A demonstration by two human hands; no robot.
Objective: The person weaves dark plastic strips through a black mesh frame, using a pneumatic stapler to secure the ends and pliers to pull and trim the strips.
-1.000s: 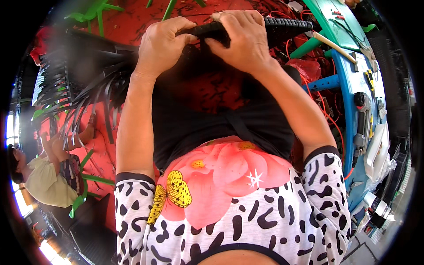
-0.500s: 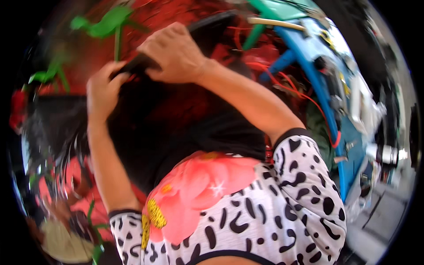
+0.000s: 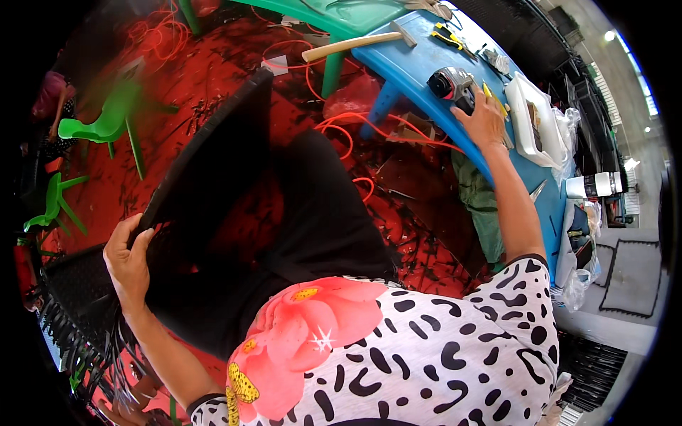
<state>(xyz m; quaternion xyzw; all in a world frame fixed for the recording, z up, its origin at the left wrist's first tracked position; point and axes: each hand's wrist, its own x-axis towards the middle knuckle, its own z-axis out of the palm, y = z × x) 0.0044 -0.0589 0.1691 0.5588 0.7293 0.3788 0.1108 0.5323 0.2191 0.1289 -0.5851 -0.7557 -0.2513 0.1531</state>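
My left hand (image 3: 129, 264) grips the near edge of a large black panel (image 3: 206, 153), thumb on one side and fingers on the other. The panel stands tilted over my dark-trousered legs, and its lower part merges with their black. At the blue table (image 3: 398, 71) on the right, my right hand (image 3: 484, 122) is closed around the handle of a grey and black air staple gun (image 3: 450, 84). The tool's far end lies hidden under the hand and wrist. A hammer (image 3: 352, 47) with a pale wooden handle lies just beyond it.
Yellow-handled pliers (image 3: 449, 35) and a white tray (image 3: 529, 121) lie on the table. Orange hoses (image 3: 398, 129) hang beside it and trail on the red floor among black scraps. Green chairs (image 3: 106, 121) stand at left. Another person (image 3: 60, 106) is at far left.
My right hand has left the panel's edge and moved right to the staple gun on the table. My left hand has come lower and nearer, still on the panel.
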